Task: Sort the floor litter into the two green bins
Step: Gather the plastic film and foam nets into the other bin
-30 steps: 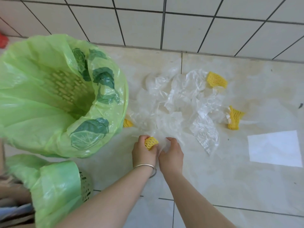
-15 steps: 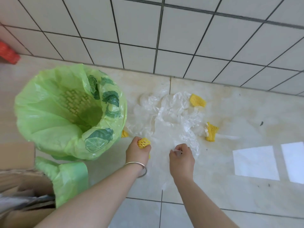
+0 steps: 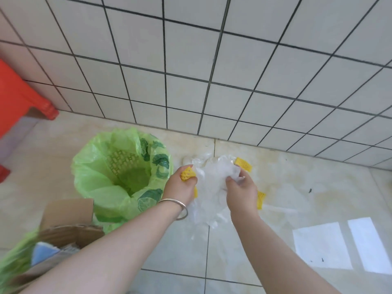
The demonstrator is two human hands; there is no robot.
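Crumpled clear plastic (image 3: pixel 214 181) in right hand (image 3: pixel 241 193), seemingly bunched; yellow foam net (image 3: pixel 186 174) in left hand (image 3: pixel 179 188).

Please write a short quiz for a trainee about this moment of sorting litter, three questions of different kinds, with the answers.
1. True or false: the left hand holds a yellow foam net.
2. What does the right hand grip?
A. a cardboard box
B. clear plastic film
C. a red stool
3. Fill in: the open green bin stands on the person's ____ side of the plastic film.

Key
1. True.
2. B. The right hand is closed on the bunched film, which hangs between both hands.
3. Left. Two more yellow nets, one by the wall and one beside the right wrist, still lie on the floor.
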